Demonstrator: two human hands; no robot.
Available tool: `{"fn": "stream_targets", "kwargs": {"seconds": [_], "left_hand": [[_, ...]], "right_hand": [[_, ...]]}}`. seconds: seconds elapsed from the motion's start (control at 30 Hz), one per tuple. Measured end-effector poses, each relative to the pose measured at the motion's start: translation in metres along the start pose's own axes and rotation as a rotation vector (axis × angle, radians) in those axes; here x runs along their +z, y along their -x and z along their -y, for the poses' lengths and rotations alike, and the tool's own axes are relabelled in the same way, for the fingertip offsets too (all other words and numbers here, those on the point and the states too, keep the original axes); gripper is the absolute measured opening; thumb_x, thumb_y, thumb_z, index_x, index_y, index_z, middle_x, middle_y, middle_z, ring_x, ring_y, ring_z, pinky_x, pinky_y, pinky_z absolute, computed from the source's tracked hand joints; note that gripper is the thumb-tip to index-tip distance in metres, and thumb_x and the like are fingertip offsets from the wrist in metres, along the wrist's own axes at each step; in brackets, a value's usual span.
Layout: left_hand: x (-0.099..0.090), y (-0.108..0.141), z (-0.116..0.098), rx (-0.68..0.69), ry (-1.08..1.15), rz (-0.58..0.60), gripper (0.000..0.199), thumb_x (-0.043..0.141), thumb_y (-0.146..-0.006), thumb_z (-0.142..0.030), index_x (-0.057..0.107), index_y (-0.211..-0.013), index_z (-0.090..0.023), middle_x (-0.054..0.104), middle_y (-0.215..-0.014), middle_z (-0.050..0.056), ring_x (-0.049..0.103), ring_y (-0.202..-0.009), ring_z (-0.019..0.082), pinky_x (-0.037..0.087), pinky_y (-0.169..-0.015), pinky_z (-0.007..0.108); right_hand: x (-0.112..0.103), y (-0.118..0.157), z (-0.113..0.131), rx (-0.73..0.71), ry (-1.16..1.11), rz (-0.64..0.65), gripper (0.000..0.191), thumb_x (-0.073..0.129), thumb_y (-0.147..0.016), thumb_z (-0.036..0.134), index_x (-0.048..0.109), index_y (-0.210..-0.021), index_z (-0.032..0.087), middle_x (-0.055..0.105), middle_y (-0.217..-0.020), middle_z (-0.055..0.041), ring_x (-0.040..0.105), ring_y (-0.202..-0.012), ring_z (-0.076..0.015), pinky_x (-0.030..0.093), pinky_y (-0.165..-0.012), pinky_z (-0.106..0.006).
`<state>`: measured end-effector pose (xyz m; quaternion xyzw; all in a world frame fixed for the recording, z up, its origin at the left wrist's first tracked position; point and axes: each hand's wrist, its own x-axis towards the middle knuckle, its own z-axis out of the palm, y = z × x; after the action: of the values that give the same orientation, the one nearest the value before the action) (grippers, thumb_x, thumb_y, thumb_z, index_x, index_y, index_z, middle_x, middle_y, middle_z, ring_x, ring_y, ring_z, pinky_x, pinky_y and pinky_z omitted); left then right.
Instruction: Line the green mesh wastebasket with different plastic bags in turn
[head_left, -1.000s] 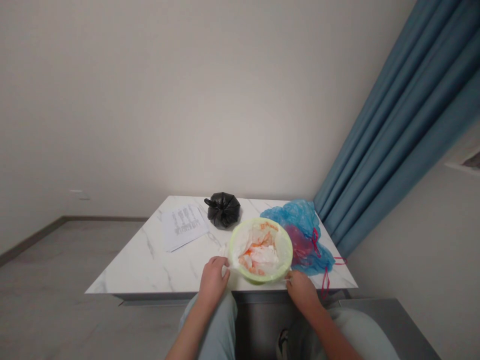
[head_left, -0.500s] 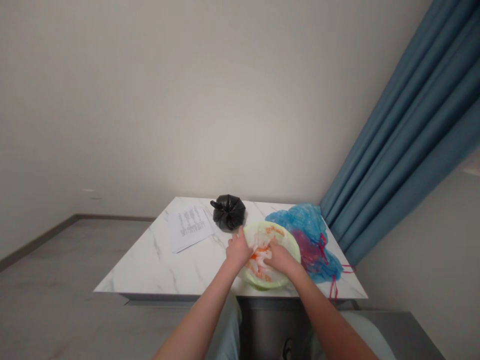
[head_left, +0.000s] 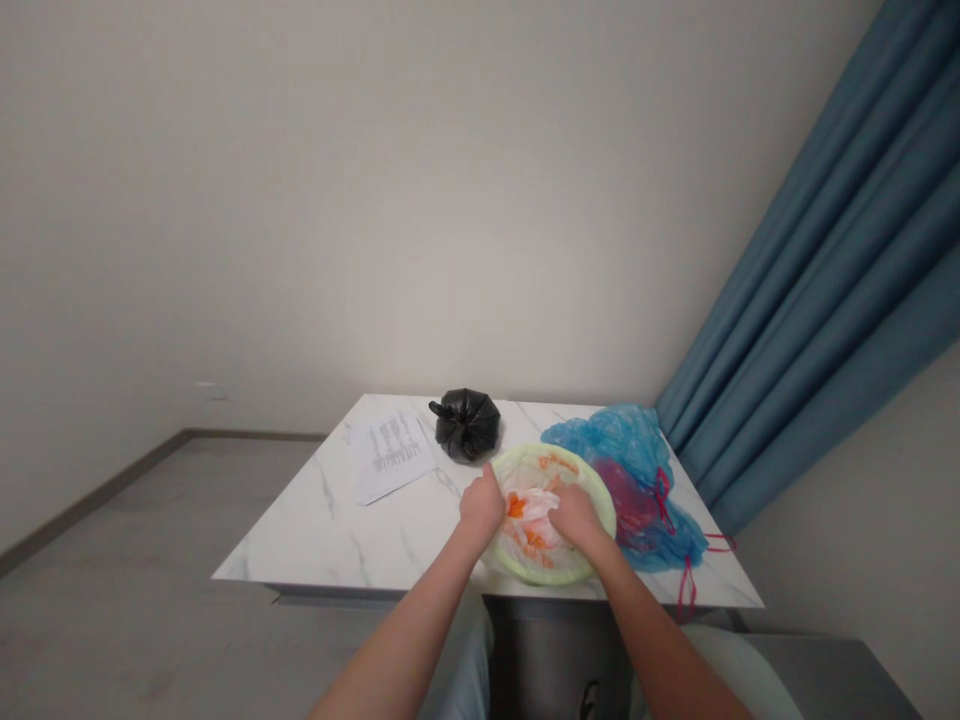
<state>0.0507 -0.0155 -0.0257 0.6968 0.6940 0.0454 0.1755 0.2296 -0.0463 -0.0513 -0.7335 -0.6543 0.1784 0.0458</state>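
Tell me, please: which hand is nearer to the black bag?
Left. The left hand is closer, at the left edge of the green bowl below the black bag; the right hand is farther, over the bowl's middle.

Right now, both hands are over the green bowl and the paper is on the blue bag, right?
No, the head view shows the paper on the marble table, left of the green bowl, not on the blue bag. The left hand and right hand are over it.

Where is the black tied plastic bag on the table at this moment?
In the head view, the black tied plastic bag sits near the far edge of the marble table, just behind the pale green plastic bowl, with the printed paper to its left.
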Motion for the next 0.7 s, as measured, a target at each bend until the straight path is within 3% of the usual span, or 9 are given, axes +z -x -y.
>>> {"fn": "stream_targets", "kwargs": {"seconds": [0.23,0.37,0.47,0.53,0.63,0.7], "left_hand": [[0.000,0.001,-0.003,0.002,0.022,-0.025,0.038,0.039,-0.091,-0.018,0.045,-0.128,-0.008,0.068,-0.104,0.020,0.067,-0.099,0.030,0.049,-0.080,0.036],[-0.004,0.001,-0.004,0.027,0.047,-0.035,0.046,0.042,-0.089,-0.017,0.043,-0.134,-0.009,0.065,-0.111,0.021,0.065,-0.103,0.030,0.049,-0.085,0.037],[-0.011,0.001,-0.003,0.152,0.204,-0.193,0.066,0.055,-0.078,-0.014,0.037,-0.141,-0.005,0.052,-0.134,0.025,0.051,-0.125,0.033,0.039,-0.104,0.042],[-0.018,0.005,-0.003,0.282,0.476,-0.283,0.065,0.054,-0.078,-0.015,0.040,-0.141,-0.009,0.046,-0.143,0.021,0.042,-0.134,0.030,0.032,-0.111,0.042],[-0.027,0.018,-0.005,0.410,0.942,-0.156,0.052,0.043,-0.090,-0.025,0.040,-0.141,-0.020,0.048,-0.144,0.011,0.048,-0.129,0.023,0.041,-0.106,0.040],[-0.032,0.028,-0.006,0.440,1.096,-0.071,0.055,0.049,-0.089,-0.031,0.036,-0.142,-0.022,0.052,-0.140,0.010,0.055,-0.122,0.023,0.047,-0.098,0.039]], "right_hand": [[-0.047,0.011,-0.024,0.074,-0.379,-0.233,0.034,0.048,-0.067,0.014,0.075,-0.087,0.009,0.074,-0.091,-0.0190,0.069,-0.087,-0.0278,0.047,-0.074,-0.029],[-0.051,0.011,-0.032,0.025,-1.015,-0.337,0.043,0.048,-0.064,0.018,0.072,-0.098,0.010,0.075,-0.099,-0.0119,0.069,-0.090,-0.0270,0.052,-0.076,-0.029],[-0.042,0.010,-0.023,-0.022,-1.482,-0.290,0.052,0.057,-0.064,0.021,0.065,-0.115,0.014,0.074,-0.105,-0.0080,0.069,-0.093,-0.0261,0.054,-0.081,-0.033],[-0.037,0.012,-0.011,-0.068,-1.674,-0.226,0.053,0.064,-0.067,0.024,0.063,-0.120,0.018,0.072,-0.112,-0.0069,0.068,-0.100,-0.0255,0.053,-0.088,-0.036],[-0.035,0.020,0.009,-0.159,-1.817,-0.095,0.054,0.072,-0.071,0.030,0.060,-0.123,0.023,0.068,-0.122,-0.0057,0.064,-0.111,-0.0242,0.049,-0.097,-0.038],[-0.035,0.026,0.019,-0.235,-1.808,0.027,0.056,0.071,-0.075,0.035,0.056,-0.128,0.025,0.064,-0.128,-0.0055,0.061,-0.116,-0.0235,0.047,-0.101,-0.039]]}}
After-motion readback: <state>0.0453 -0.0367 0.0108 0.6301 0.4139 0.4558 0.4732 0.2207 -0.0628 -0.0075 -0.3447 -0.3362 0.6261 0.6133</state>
